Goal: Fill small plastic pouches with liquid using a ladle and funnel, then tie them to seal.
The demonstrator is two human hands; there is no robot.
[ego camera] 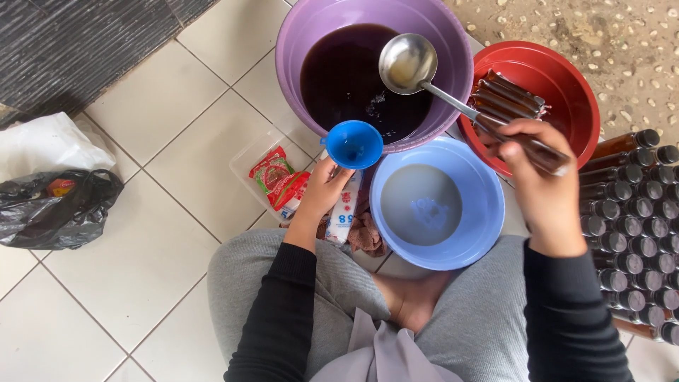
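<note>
Ladle [409,64] over purple basin [297,42]; white packet [344,212] below funnel [353,144].

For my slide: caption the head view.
Right hand lifts ladle over purple basin; left hand steadies blue funnel.

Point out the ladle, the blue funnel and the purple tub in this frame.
ladle [407,64], head view, on the inside of its metal bowl.
blue funnel [353,144], head view, on the inside of its cone.
purple tub [291,49], head view, on its left wall.
</note>
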